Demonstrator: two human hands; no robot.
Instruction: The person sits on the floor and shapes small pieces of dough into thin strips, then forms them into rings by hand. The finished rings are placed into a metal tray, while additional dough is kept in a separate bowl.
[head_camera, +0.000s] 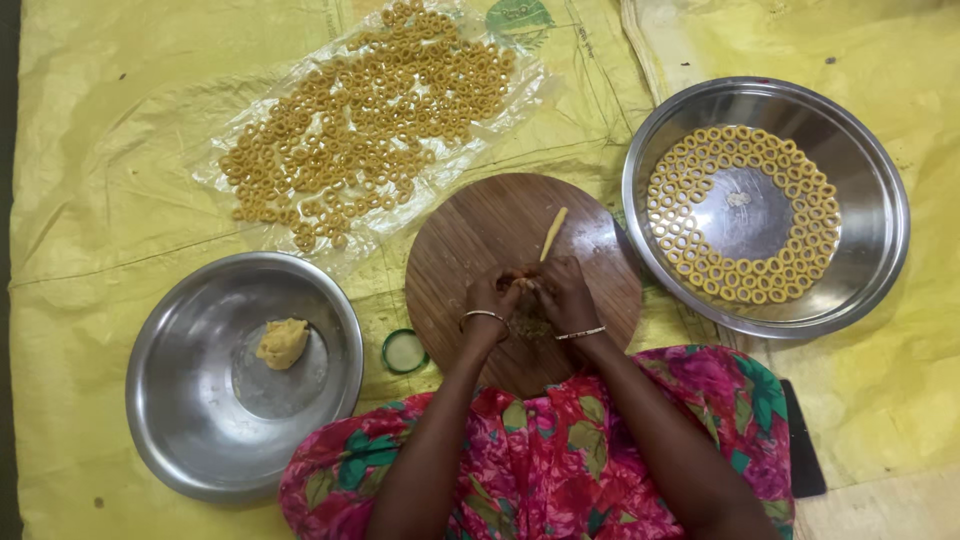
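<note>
Nearest, L hand (490, 298) & R hand (562, 290) meet fingertip to fingertip over the round wooden board (480, 235), fingers curled tight on a small bit of dough, mostly hidden, probably pinching it. A thin dough strip (553, 233) lies on the board just beyond the R fingers, close at hand. A green ring lid (404, 351) sits beside the board. Left, a steel bowl (190, 420) keeps the dough lump (283, 343). Right, a steel plate (860, 250) holds dough rings (690, 255) set in curved rows w/o overlapping. Farthest, a plastic sheet (510, 95) has many more rings spread out.
</note>
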